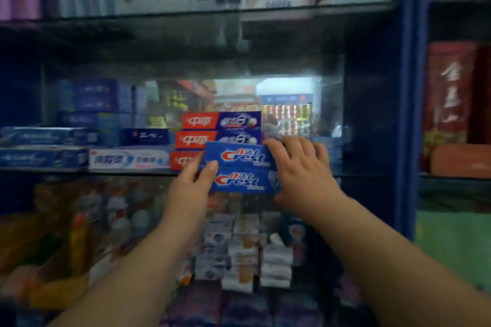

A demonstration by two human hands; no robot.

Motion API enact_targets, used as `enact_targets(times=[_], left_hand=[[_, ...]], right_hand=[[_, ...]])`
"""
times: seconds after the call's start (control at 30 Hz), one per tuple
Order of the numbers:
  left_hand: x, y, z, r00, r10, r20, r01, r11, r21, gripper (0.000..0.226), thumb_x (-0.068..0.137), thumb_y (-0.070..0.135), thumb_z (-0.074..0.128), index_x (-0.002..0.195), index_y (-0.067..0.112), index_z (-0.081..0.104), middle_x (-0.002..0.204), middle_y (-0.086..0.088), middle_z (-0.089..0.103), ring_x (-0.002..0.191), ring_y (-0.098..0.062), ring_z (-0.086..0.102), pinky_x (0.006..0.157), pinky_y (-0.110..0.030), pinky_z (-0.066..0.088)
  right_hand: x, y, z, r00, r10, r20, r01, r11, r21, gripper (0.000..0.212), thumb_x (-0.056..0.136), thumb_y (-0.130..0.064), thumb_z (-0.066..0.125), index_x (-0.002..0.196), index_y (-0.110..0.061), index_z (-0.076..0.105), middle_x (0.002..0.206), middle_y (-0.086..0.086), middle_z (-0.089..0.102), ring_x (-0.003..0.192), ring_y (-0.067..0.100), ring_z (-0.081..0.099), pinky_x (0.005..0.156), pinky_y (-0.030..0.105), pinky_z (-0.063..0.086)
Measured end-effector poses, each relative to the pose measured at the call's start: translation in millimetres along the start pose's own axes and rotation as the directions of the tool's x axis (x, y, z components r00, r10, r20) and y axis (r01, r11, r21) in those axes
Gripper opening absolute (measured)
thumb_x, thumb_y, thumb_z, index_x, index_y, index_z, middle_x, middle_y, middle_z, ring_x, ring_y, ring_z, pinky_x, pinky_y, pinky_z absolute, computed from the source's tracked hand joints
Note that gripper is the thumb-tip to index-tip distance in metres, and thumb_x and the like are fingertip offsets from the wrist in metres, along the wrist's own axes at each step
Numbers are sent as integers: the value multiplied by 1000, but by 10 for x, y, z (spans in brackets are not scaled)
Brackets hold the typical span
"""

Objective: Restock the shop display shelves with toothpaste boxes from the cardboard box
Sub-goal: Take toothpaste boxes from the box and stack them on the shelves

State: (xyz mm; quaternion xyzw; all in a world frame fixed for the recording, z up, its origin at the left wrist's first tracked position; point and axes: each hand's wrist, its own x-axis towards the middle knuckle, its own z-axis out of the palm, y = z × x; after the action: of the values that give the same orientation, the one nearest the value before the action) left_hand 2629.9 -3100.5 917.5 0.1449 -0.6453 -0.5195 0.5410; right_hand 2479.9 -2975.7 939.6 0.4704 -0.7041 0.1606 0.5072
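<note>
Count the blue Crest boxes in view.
2. The upper Crest box and the lower Crest box, stacked, are held between the left hand and right hand. Others may be hidden.

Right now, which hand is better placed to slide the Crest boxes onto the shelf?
Likely right: the right hand grips the Crest boxes at the end nearest the shelf's open gap; the left hand pinches the end overlapping the red stack.
</note>
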Motion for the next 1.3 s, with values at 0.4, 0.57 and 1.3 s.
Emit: enact_targets(times=[0.4,0.57,1.3], left_hand=[[744,-49,1852,993,34,115,-93,820,564,71,96,18,49,152,26,7,147,-4,39,121,-26,52,92,-35,45],[1078,-346,2092,957,-48,287,-185,664,724,77,96,17,50,150,42,0,148,-2,32,114,-20,53,82,-26,44],[1608,-760,2178,954,-209,217,-146,307,940,80,89,24,56,152,29,6,141,-12,46,123,-29,51,102,-46,45]], right_hand=[[432,1673,502,986,28,164,0,986,-165,89,59,-38,80,134,-26,34,122,4,52,111,29,53,100,53,34],[492,1915,905,946,26,324,15,992,-124,82,81,-41,63,147,-27,17,149,4,27,135,29,28,111,54,17],[765,2037,1497,816,135,561,-263,953,154,44,98,-29,45,142,-33,40,151,0,33,136,27,32,110,44,23]])
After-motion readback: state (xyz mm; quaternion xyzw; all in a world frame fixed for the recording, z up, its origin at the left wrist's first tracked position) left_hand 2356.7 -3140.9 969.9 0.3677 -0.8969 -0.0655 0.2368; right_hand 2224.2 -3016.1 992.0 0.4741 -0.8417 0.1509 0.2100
